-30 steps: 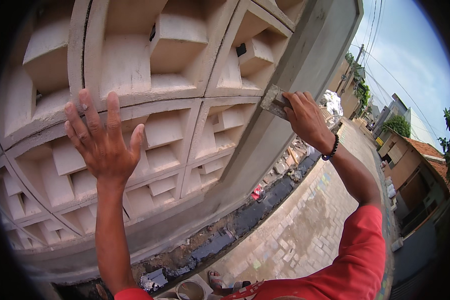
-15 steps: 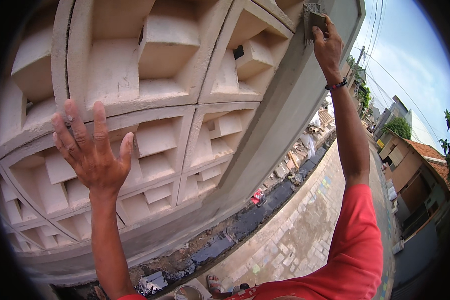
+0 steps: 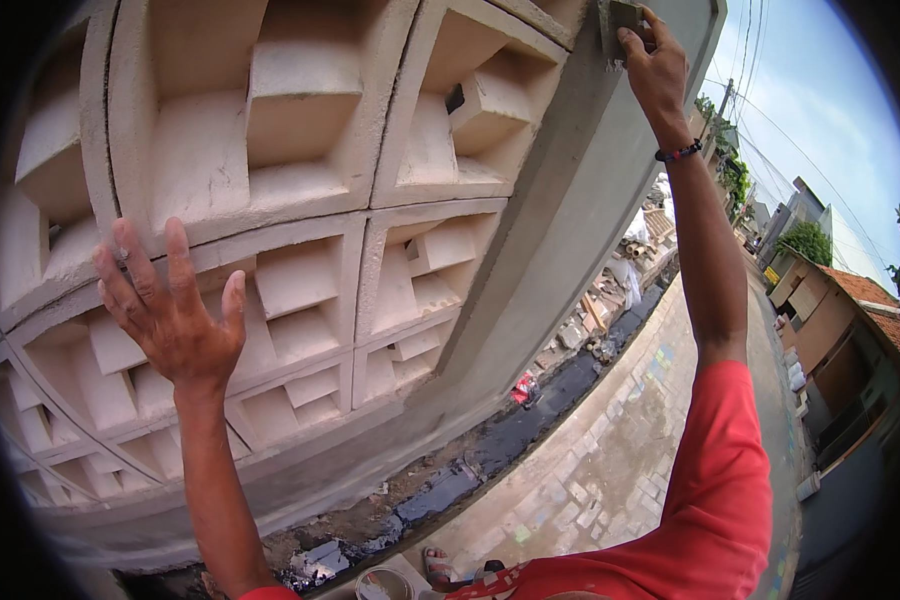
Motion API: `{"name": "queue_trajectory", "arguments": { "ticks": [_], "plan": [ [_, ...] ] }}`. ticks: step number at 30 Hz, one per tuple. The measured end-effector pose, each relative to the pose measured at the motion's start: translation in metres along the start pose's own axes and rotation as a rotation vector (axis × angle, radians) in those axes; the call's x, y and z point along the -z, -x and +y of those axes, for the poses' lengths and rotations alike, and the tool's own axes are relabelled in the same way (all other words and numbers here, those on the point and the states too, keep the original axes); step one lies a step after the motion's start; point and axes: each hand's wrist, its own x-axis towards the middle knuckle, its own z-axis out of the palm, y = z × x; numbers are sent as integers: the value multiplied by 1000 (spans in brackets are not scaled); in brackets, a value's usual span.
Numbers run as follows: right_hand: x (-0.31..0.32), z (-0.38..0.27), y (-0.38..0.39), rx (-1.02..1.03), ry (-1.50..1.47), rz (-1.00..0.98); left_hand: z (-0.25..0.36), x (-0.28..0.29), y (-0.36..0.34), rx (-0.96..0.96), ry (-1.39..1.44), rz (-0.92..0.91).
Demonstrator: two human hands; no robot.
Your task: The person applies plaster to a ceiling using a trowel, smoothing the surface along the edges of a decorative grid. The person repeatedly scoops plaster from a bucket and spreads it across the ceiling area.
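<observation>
My left hand (image 3: 175, 315) lies with its fingers spread and stretched out against the pale concrete breeze blocks (image 3: 270, 230), holding nothing. High at the top right, my right hand (image 3: 658, 70) grips a flat dark grey piece (image 3: 625, 18) between thumb and fingers. It is pressed to the grey plastered pillar (image 3: 570, 190) beside the blocks. Rough wet-looking mortar (image 3: 611, 62) shows just under its lower edge. The upper end of the flat piece is hard to make out, and I cannot tell exactly what tool it is.
A drain with dark water (image 3: 500, 435) runs along the wall's foot, with rubble (image 3: 595, 315) farther along it. Beyond it lies a paved path (image 3: 580, 480). A round container (image 3: 382, 584) stands below me near a sandalled foot (image 3: 437, 563). Houses (image 3: 830, 350) line the right side.
My right hand has slid a little upward on the pillar with the flat grey piece. My left hand stays spread on the blocks, while the whole view has shifted slightly.
</observation>
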Motion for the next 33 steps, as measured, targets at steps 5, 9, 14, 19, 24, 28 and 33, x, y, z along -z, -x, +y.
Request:
{"name": "queue_trajectory", "arguments": {
  "ticks": [5, 9, 14, 19, 24, 28, 33],
  "plan": [
    [-1, -3, 123, -135, -88, -170, 0, -2, 2, 10, -13, -16],
    [52, 12, 131, -18, 59, -156, -1, -4, 3, 24, -4, 4],
    [77, -29, 14, 461, 412, -111, -4, 0, 1, 17, -25, 26],
    [55, -17, -36, 675, 694, -195, 3, -2, 3, 27, 15, 3],
    [42, -55, 17, 577, 612, -425, 0, -1, 3, 30, 22, 2],
    [35, -84, 90, 587, 453, -657, -5, 1, 3, 43, 21, -9],
    [58, -72, 25, 576, 522, -335, 1, -3, 4, 43, 51, -4]
  ]
}}
